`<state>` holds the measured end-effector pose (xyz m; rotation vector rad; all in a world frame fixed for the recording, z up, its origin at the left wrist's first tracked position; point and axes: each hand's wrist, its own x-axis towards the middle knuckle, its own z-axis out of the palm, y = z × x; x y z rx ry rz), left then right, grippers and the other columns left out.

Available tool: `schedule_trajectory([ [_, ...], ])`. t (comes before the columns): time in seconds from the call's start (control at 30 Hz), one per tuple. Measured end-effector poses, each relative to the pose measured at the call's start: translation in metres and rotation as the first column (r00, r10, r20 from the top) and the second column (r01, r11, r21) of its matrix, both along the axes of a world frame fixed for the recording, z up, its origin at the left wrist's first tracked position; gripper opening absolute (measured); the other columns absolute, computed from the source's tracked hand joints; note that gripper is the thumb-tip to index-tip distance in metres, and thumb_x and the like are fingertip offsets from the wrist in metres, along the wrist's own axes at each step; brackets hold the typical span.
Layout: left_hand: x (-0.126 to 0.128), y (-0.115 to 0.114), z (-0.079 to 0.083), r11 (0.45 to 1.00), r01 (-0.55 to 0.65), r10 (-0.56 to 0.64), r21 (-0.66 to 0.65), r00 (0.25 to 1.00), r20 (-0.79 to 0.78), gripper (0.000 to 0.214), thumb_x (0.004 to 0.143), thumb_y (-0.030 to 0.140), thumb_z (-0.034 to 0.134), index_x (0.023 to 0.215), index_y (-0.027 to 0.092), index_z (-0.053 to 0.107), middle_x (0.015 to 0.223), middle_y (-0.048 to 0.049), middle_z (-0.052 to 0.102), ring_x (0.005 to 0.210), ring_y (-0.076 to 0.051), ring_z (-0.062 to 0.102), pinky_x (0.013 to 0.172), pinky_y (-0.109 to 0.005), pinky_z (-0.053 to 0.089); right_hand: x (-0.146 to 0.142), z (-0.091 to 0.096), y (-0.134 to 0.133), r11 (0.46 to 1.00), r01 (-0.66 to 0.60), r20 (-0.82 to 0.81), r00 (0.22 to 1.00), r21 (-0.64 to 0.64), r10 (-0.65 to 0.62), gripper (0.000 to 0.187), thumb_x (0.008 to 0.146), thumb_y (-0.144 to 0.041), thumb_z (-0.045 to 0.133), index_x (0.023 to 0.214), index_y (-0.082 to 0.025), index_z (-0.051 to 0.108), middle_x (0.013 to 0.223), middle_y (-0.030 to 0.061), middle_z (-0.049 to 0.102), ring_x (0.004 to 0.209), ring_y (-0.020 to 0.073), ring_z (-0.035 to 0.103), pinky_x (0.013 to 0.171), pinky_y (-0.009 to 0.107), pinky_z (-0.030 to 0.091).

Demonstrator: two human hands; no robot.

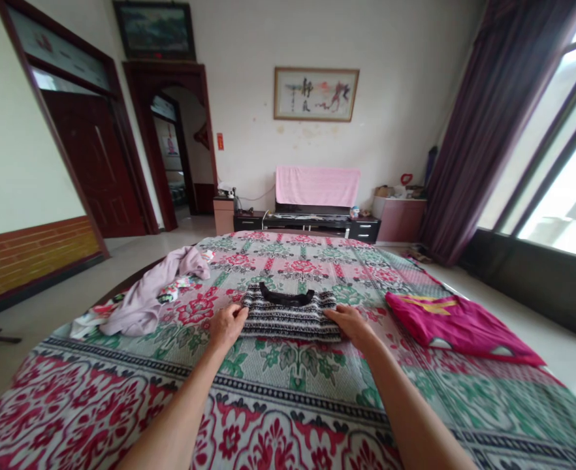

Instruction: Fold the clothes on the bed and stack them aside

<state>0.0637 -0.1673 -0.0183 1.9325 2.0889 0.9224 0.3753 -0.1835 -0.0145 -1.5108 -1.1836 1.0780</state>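
Observation:
A black-and-white striped knit top (pixel 292 321) lies folded into a flat rectangle on the patterned bedspread (pixel 288 405), its black neckline at the far edge. At its left edge, my left hand (pixel 227 326) is closed, thumb and fingers pinching the knit. My right hand (pixel 352 324) grips the opposite edge, thumb on top and the other fingers partly hidden. To the right of that hand rests a folded magenta garment (pixel 464 326) with a yellow design. Over on the left is a loose heap with a pale lilac garment (pixel 144 297) and some printed cloth.
Beyond the far edge of the covered surface stands a low black cabinet (pixel 365 230) with a pink cloth (pixel 317 186) draped over an object above it. A purple curtain (pixel 469 137) hangs by the window at right. Doorways are on the left.

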Motion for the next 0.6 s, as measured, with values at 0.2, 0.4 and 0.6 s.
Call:
schedule_trajectory([
  [0.2,0.005,0.000,0.009,0.994,0.013,-0.022,-0.105,0.997,-0.077,0.031,0.086,0.037,0.049,0.096,0.019,0.071,0.087,-0.0090,0.073,0.082,-0.020,0.063,0.064,-0.025,0.036,-0.003,0.002,0.000,0.999,-0.038,-0.010,0.999,-0.020,0.038,0.019,0.061,-0.033,0.067,0.063,-0.017,0.057,0.049,-0.0030,0.058,0.044,0.0107,0.052,0.041,0.021,0.035],
  [0.4,0.006,-0.001,0.012,0.990,0.015,-0.019,-0.139,0.999,-0.029,0.027,0.081,0.036,0.051,0.087,0.019,0.071,0.086,-0.0072,0.072,0.082,-0.019,0.062,0.064,-0.024,0.035,-0.002,0.007,-0.003,0.992,-0.056,-0.122,0.992,-0.114,0.042,0.013,0.061,-0.026,0.067,0.064,-0.018,0.056,0.047,-0.0054,0.055,0.041,0.0090,0.048,0.041,0.021,0.035],
  [0.6,0.003,-0.009,0.017,0.993,0.027,-0.012,-0.118,0.992,0.125,0.024,0.076,0.036,0.050,0.079,0.021,0.067,0.074,-0.0023,0.068,0.076,-0.018,0.059,0.062,-0.023,0.034,0.002,0.015,-0.007,0.990,-0.050,-0.199,0.980,-0.133,0.023,0.005,0.063,-0.019,0.057,0.061,-0.018,0.052,0.049,-0.0041,0.055,0.042,0.0102,0.049,0.044,0.022,0.041],
])
